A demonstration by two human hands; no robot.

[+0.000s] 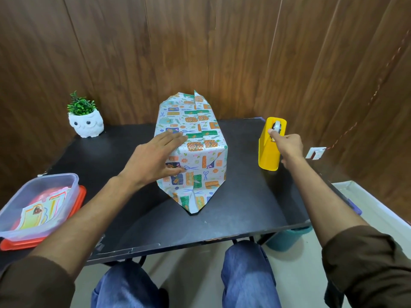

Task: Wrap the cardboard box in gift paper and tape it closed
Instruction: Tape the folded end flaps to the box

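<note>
- Right now my left grip (155, 156) lies flat on the wrapped box (200, 152). The fingers are straight and spread across the top left edge, and the thumb is down the near face, pressing the gift paper (189, 121) against it.
- The box sits in the middle of the black bench (222, 225), its long side running away from me. The paper covers every side I can see.
- A seam runs along the top of the box, where one edge of the paper overlaps the other just beyond my fingertips.
- At the near end the paper comes down to a pointed flap (193, 203) that lies on the bench. At the far end it stands up loose and unfolded.
- My right grip (289, 145) is at the top of the yellow tape dispenser (268, 158), which stands on the bench to the right of the box and apart from it.
- One fingertip of that grip touches the tape roll (278, 126). The rest of the fingers are hidden behind the back of the hand, so I cannot tell whether they are pinching tape.
- A white owl pot (86, 126) with a green plant stands at the far left corner.
- A clear tub (66, 183) holding paper tags rests on an orange lid (79, 203) at the near left edge.
</note>
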